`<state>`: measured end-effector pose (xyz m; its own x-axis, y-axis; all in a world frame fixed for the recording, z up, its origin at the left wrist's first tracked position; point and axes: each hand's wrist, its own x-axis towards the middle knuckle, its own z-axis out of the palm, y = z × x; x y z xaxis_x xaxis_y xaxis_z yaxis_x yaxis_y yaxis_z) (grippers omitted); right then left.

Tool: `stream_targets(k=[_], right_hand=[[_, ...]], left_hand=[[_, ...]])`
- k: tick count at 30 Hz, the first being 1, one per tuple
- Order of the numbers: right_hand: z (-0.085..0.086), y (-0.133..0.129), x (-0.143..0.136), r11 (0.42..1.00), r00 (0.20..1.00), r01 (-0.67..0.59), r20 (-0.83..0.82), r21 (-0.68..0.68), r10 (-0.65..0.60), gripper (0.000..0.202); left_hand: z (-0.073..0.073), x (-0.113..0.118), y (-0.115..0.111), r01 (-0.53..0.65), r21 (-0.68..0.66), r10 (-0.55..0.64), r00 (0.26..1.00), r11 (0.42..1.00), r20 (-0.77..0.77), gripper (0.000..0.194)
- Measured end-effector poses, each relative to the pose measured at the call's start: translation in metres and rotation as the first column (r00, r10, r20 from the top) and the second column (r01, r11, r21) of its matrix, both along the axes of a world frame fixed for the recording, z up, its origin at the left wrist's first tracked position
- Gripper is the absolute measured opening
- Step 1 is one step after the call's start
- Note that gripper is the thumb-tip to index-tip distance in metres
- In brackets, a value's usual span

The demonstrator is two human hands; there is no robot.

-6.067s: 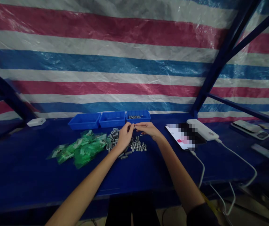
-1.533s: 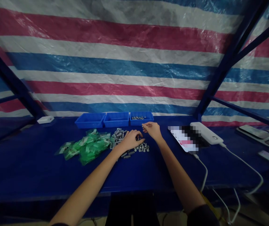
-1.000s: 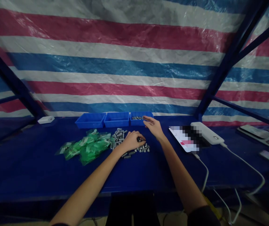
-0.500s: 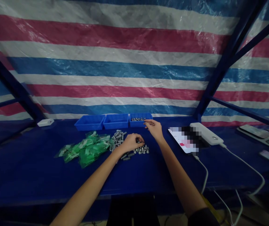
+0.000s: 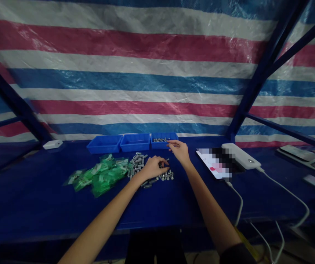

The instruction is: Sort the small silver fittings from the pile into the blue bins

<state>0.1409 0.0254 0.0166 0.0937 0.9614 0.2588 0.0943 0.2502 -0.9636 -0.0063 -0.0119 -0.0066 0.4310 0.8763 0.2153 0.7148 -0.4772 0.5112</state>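
Observation:
My left hand (image 5: 154, 167) is curled over the loose metal parts, fingertips and thumb bent toward each other; whatever lies inside them is too dark to make out. Just right of and below its fingers are shiny round-headed metal pieces (image 5: 167, 176). Grey metal cylinders (image 5: 138, 161) lie behind and to its left. My right hand (image 5: 179, 151) hovers at the front right corner of the right blue bin (image 5: 157, 145), fingers bent and close to the thumb. Anything pinched there is too small to name. Small metal parts (image 5: 160, 139) lie in that bin.
Two more blue bins (image 5: 104, 147) stand in the same row to the left. Green plastic packets (image 5: 102, 178) are heaped left of the cylinders. At right are a phone (image 5: 208, 161), a white power bank (image 5: 241, 156) with cables, and a scale (image 5: 302, 157). A white box (image 5: 53, 144) sits far left.
Both hands stay nearly in place. My left fingers have lifted and parted slightly, and a small metal piece now shows just behind their tips.

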Motion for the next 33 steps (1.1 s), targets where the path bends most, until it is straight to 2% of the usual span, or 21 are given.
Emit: stream_targets(k=[2,8,14,18,24,27,30,33], right_hand=[[0.000,0.000,0.000,1.000,1.000,-0.002,-0.002,0.005,0.002,0.022],[-0.001,0.001,-0.001,1.000,1.000,0.001,0.017,0.016,-0.001,0.022],[-0.002,0.000,0.000,1.000,1.000,-0.012,0.022,0.024,0.012,0.023],[-0.003,0.000,0.000,1.000,1.000,-0.014,0.023,0.027,0.014,0.024],[-0.003,0.001,0.000,1.000,1.000,-0.021,0.016,0.019,0.021,0.023],[-0.003,0.001,0.000,1.000,1.000,-0.023,0.022,0.019,0.022,0.023],[-0.002,0.001,0.000,1.000,0.999,-0.019,0.031,0.018,0.019,0.023],[-0.003,0.002,0.000,1.000,0.999,-0.021,0.030,0.023,0.020,0.023]], left_hand=[[0.003,0.001,-0.003,-0.010,0.025,0.011,0.999,1.000,-0.043,0.023],[0.011,0.000,-0.008,0.040,-0.045,-0.044,0.995,0.998,-0.092,0.018],[0.005,-0.001,-0.003,0.074,-0.040,-0.075,0.997,0.996,-0.026,0.018],[-0.001,-0.001,0.001,0.053,-0.017,-0.053,0.999,0.998,0.006,0.018],[0.007,0.003,-0.005,0.047,0.036,-0.049,0.996,0.998,0.070,0.022],[0.009,0.006,-0.010,0.090,0.037,-0.091,0.995,0.995,0.036,0.024],[0.004,0.006,-0.010,0.106,0.025,-0.106,0.994,0.994,-0.003,0.020],[0.001,0.006,-0.006,0.094,0.039,-0.095,0.995,0.995,0.030,0.016]])
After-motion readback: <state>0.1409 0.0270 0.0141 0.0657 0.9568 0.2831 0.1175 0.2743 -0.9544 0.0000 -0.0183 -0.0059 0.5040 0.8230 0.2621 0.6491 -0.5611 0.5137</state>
